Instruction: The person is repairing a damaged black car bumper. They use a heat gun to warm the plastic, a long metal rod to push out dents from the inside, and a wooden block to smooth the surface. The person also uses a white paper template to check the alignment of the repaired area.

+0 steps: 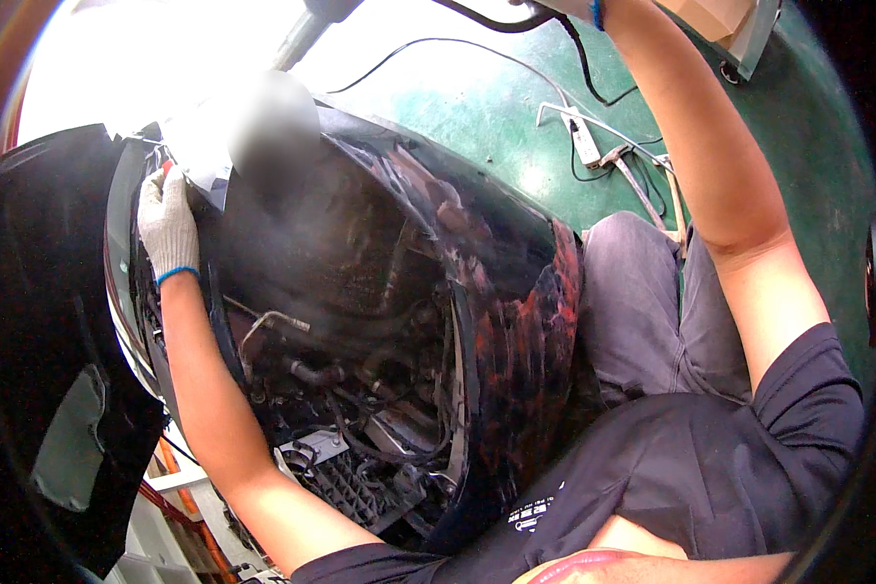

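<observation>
My left hand (168, 222), in a white knit glove with a blue cuff, is at the far left edge of an opening in a black car body (511, 263). Its fingers are closed around something small and red at their tips, too hidden to name. Beside them hangs a pale sheet-like piece (204, 156), washed out by glare. At the top edge my right hand (569, 8), also gloved, is mostly cut off, closed by a black cord. That cord seems to belong to what looks like a heat gun (307, 34), its grey nozzle angled toward the sheet.
Hoses (316, 375) and engine parts fill the opening, with a bent metal pipe (273, 321). The curved panel is scuffed red. A black panel (39, 292) stands left. On the green floor lie a power strip (582, 141), cords and a hammer (633, 175); a wheeled cart (749, 44) stands beyond.
</observation>
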Action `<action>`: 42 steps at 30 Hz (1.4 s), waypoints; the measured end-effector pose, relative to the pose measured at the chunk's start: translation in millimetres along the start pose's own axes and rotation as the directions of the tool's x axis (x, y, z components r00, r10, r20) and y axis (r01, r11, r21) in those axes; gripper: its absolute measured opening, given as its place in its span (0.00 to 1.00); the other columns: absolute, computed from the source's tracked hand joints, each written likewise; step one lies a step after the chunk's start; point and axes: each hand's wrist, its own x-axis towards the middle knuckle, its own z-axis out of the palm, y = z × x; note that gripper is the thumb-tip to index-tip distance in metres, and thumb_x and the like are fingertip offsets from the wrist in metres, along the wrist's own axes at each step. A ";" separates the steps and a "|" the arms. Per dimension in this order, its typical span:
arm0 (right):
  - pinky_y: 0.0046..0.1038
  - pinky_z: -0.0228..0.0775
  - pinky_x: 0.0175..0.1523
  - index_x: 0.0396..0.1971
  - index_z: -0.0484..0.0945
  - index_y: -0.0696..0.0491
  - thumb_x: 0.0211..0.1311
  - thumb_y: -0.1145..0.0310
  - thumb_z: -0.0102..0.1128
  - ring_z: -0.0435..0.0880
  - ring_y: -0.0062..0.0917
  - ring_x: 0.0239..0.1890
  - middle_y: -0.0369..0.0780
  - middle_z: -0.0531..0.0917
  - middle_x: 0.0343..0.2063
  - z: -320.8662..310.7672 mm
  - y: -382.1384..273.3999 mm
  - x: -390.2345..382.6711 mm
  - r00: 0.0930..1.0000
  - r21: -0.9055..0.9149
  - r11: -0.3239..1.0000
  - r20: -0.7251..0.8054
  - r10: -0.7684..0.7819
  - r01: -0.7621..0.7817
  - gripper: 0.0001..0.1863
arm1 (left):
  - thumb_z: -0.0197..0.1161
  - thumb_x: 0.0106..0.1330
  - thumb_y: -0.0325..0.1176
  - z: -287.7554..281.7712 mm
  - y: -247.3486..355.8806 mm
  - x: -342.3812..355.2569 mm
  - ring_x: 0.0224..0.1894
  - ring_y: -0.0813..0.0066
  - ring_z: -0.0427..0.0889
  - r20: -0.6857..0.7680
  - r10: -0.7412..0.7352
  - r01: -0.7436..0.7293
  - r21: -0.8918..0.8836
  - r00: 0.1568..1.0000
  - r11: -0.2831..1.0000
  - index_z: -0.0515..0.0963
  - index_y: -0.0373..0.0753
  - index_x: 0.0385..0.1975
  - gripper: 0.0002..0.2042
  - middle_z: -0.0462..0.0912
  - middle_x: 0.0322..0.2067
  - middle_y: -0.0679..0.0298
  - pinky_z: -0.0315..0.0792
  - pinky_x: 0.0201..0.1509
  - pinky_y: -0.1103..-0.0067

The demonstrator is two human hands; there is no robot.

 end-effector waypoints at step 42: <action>0.26 0.75 0.33 0.52 0.85 0.59 0.55 0.42 0.76 0.82 0.22 0.26 0.37 0.85 0.27 -5.3 0.3 2.7 0.996 0.106 0.994 0.087 0.002 -0.012 0.36 | 0.62 0.76 0.41 -1.6 -0.8 -1.4 0.37 0.82 0.78 -0.010 -0.008 0.007 -0.035 1.000 0.999 0.83 0.35 0.47 0.15 0.83 0.36 0.68 0.73 0.43 0.79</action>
